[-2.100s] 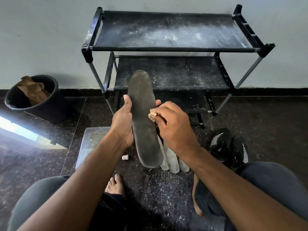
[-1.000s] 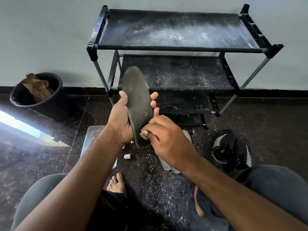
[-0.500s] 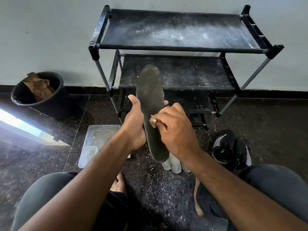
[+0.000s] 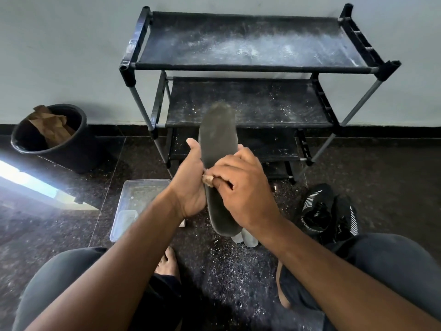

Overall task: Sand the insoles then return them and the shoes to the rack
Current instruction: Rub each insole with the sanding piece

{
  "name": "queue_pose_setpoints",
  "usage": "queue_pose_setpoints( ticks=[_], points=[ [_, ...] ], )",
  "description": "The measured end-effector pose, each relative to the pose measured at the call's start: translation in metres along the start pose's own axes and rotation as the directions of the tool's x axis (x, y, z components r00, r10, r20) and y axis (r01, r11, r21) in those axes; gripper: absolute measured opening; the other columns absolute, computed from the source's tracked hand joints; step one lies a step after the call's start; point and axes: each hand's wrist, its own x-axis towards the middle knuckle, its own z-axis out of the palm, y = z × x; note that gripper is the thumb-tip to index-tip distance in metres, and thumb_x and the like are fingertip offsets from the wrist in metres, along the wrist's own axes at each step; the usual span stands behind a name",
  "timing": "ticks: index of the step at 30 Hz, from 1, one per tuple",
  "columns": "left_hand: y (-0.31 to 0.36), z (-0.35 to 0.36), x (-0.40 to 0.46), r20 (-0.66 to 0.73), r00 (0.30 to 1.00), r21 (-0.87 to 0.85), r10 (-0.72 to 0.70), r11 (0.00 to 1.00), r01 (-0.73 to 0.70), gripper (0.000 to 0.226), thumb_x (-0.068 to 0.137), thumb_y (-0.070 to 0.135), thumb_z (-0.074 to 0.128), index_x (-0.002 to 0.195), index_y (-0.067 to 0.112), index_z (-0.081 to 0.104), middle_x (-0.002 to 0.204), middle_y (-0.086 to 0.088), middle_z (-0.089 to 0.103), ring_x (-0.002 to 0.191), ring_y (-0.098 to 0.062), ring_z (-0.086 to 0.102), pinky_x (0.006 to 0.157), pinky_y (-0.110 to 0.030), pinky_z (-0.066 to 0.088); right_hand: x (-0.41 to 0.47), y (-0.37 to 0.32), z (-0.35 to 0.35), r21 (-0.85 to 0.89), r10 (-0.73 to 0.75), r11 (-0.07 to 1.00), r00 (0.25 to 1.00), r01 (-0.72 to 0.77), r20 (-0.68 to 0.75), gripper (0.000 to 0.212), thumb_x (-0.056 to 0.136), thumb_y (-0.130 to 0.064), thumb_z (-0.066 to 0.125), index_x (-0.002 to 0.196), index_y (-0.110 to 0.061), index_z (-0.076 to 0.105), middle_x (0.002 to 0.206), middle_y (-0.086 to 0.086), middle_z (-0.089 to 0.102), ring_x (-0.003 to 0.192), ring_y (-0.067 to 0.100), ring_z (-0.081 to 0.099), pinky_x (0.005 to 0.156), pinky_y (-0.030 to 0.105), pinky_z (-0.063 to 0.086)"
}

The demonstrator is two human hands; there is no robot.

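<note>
In front of the black shoe rack (image 4: pixel 250 68), the left hand (image 4: pixel 191 187) grips a dark insole (image 4: pixel 218 144) from behind, thumb on its left edge, holding it upright. The right hand (image 4: pixel 241 192) pinches a small tan sanding piece (image 4: pixel 208 179) against the insole's face. Pale insoles (image 4: pixel 247 238) lie on the floor below it. Right of the rack's foot, the black shoes (image 4: pixel 327 211) stand together.

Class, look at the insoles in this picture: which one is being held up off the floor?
The dark grey insole, gripped by the left hand while the right hand rubs it. The pale insoles lie on the floor beneath it, untouched.
</note>
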Motion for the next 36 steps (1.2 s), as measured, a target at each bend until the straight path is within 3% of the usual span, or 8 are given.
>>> queue_pose_setpoints(
  ticks=[4, 8, 11, 14, 20, 26, 32, 36],
  points=[
    [0.01, -0.008, -0.005, -0.014, 1.0, -0.022, 0.022, 0.999, -0.022, 0.098, 0.097, 0.081, 0.015, 0.138, 0.008, 0.064, 0.119, -0.013, 0.075, 0.103, -0.022, 0.075, 0.091, -0.028, 0.058, -0.006, -0.007, 0.005, 0.014, -0.107, 0.994, 0.989, 0.106, 0.101, 0.008, 0.088, -0.02, 0.071, 0.085, -0.019, 0.078, 0.086, -0.013, 0.068, 0.088, 0.015, 0.048, 0.08, 0.04, 0.041],
    [0.001, 0.0, -0.007, 0.015, 1.0, -0.001, 0.002, 1.0, -0.002, 0.095, 0.1, 0.077, 0.018, 0.149, 0.003, 0.052, 0.154, -0.018, 0.051, 0.133, -0.025, 0.056, 0.109, -0.031, 0.049, 0.0, 0.0, 0.003, -0.063, -0.056, 0.996, 0.997, 0.059, 0.045, 0.011, 0.09, -0.016, 0.067, 0.085, -0.018, 0.077, 0.087, -0.009, 0.067, 0.087, 0.02, 0.051, 0.078, 0.039, 0.038],
    [-0.008, 0.002, -0.006, 0.048, 0.999, -0.023, -0.022, 0.999, 0.023, 0.087, 0.103, 0.072, 0.02, 0.143, 0.005, 0.06, 0.138, -0.015, 0.064, 0.122, -0.024, 0.066, 0.103, -0.032, 0.056, 0.001, 0.006, 0.003, -0.105, -0.023, 0.994, 1.0, 0.025, 0.014, 0.011, 0.092, -0.017, 0.066, 0.088, -0.019, 0.076, 0.089, -0.011, 0.064, 0.088, 0.018, 0.049, 0.081, 0.039, 0.041],
    [-0.004, 0.0, -0.007, 0.063, 0.998, -0.037, -0.013, 0.999, 0.015, 0.086, 0.105, 0.069, 0.019, 0.15, 0.005, 0.051, 0.15, -0.015, 0.056, 0.133, -0.024, 0.059, 0.108, -0.032, 0.052, 0.0, 0.004, 0.004, -0.062, 0.004, 0.998, 1.0, -0.004, -0.006, 0.011, 0.091, -0.017, 0.065, 0.089, -0.018, 0.076, 0.089, -0.011, 0.063, 0.089, 0.017, 0.049, 0.08, 0.041, 0.044],
    [0.01, -0.009, -0.009, -0.003, 0.999, -0.112, 0.046, 0.993, -0.047, 0.084, 0.106, 0.068, 0.016, 0.139, 0.004, 0.058, 0.141, -0.013, 0.058, 0.122, -0.022, 0.064, 0.093, -0.03, 0.06, -0.006, -0.009, 0.001, 0.088, -0.08, 0.994, 0.983, 0.067, 0.163, 0.005, 0.088, -0.016, 0.072, 0.087, -0.015, 0.077, 0.085, -0.009, 0.067, 0.087, 0.015, 0.052, 0.086, 0.043, 0.045],
    [-0.003, 0.004, -0.006, 0.062, 0.998, -0.096, -0.019, 0.995, 0.025, 0.086, 0.104, 0.07, 0.019, 0.143, 0.002, 0.056, 0.119, -0.012, 0.07, 0.109, -0.021, 0.071, 0.09, -0.029, 0.06, 0.002, -0.001, -0.003, -0.022, 0.006, 1.0, 1.0, -0.006, 0.013, 0.007, 0.088, -0.011, 0.068, 0.089, -0.013, 0.075, 0.086, -0.005, 0.065, 0.088, 0.019, 0.052, 0.078, 0.041, 0.047],
    [0.019, -0.009, -0.008, 0.062, 0.998, -0.194, 0.01, 0.981, 0.002, 0.081, 0.1, 0.078, 0.018, 0.14, 0.014, 0.047, 0.113, -0.011, 0.062, 0.102, -0.021, 0.059, 0.088, -0.032, 0.06, -0.013, -0.015, 0.001, 0.081, -0.114, 0.991, 0.982, 0.103, 0.153, 0.003, 0.087, -0.012, 0.073, 0.087, -0.012, 0.076, 0.085, -0.005, 0.068, 0.093, 0.02, 0.055, 0.094, 0.046, 0.044],
    [0.01, -0.005, -0.006, -0.003, 1.0, -0.155, 0.006, 0.988, -0.006, 0.091, 0.103, 0.073, 0.018, 0.148, 0.001, 0.051, 0.141, -0.02, 0.061, 0.128, -0.027, 0.062, 0.098, -0.034, 0.059, -0.008, -0.007, 0.0, -0.019, -0.083, 0.996, 0.994, 0.085, 0.076, 0.006, 0.089, -0.012, 0.069, 0.088, -0.01, 0.074, 0.086, -0.002, 0.065, 0.087, 0.021, 0.053, 0.086, 0.046, 0.045]
  ],
)
